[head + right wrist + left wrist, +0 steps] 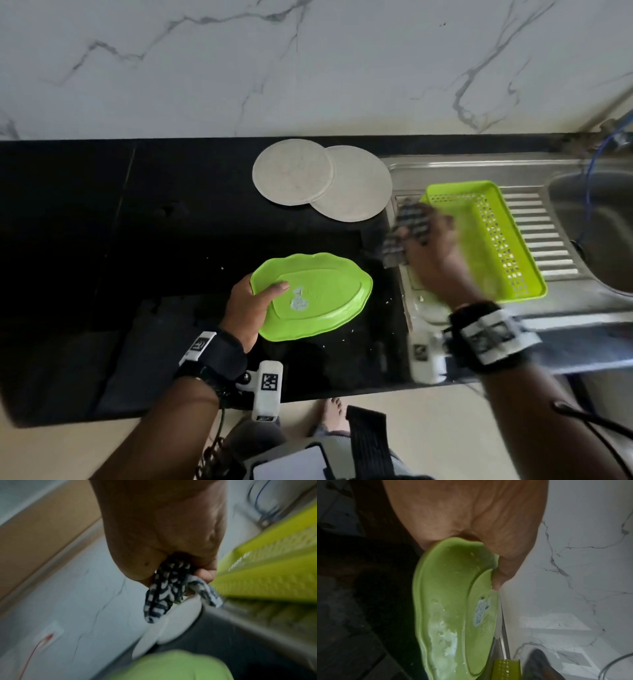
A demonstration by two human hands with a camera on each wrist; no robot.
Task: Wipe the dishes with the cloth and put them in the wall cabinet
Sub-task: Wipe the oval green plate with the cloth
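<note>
A green oval plate [318, 294] with a pale print and a wavy rim is held over the black counter by my left hand [250, 308]. Its thumb lies on the plate's face and the fingers are hidden underneath. The left wrist view shows the same plate [453, 608] edge-on with pale smears on it. My right hand [431, 253], blurred, grips a black-and-white patterned cloth [406, 233] at the left edge of the steel drainboard. In the right wrist view the cloth [164, 595] hangs bunched from the curled fingers.
Two round off-white plates [294, 171] [359, 185] overlap at the back of the counter [102, 222]. A green perforated basket [493, 236] sits on the steel drainboard [555, 240], with the sink bowl [596, 229] at the right. A marble wall rises behind.
</note>
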